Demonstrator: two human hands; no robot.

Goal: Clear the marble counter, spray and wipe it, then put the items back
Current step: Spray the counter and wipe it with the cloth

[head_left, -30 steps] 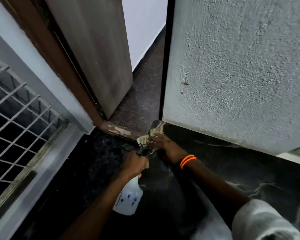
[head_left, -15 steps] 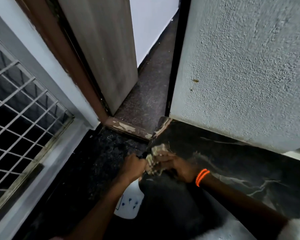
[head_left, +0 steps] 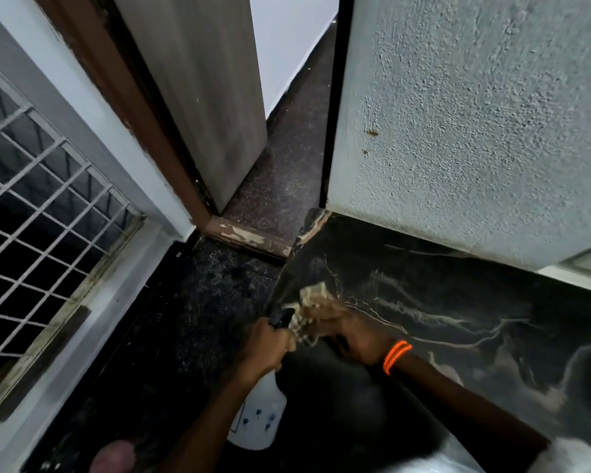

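The black marble counter [head_left: 458, 302] with pale veins runs from the middle to the right, under a rough plaster wall. My right hand [head_left: 348, 329], orange bands at its wrist, holds a beige cloth [head_left: 309, 298] down on the counter near its left edge. Just left of it, my left hand [head_left: 265, 346] grips the dark trigger head of a white spray bottle [head_left: 261, 414]. The bottle hangs below my fist, over the floor beside the counter. The two hands nearly touch.
A rough grey-white wall [head_left: 475, 114] rises behind the counter. An open grey door [head_left: 198, 90] and its chipped brown threshold [head_left: 249, 238] lie ahead. A white-barred window grille [head_left: 38, 206] fills the left. Dark speckled floor [head_left: 185, 319] lies between.
My right hand has dragged the cloth from the counter's far left corner back toward me along the left edge. The left hand kept its grip on the bottle. The view tilted slightly.
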